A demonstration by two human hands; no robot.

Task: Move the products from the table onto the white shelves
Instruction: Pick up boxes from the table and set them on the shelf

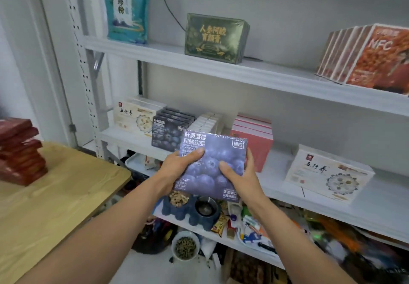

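Observation:
I hold a flat purple blueberry drink box (218,150) upright in both hands, in front of the middle white shelf (276,186). My left hand (179,166) grips its left edge, thumb across the front. My right hand (240,174) grips its right edge, thumb on the front. A row of matching blueberry boxes (170,128) stands on that shelf just behind and left of the held box. A stack of red boxes (20,150) sits on the wooden table (55,206) at the left.
On the middle shelf stand cream boxes (135,115), white boxes (207,122), pink boxes (254,137) and another cream box (327,173). The upper shelf (254,71) holds a teal bag (126,6), a green box (215,37) and orange boxes (367,57). Bowls and clutter fill the lower shelf (199,212).

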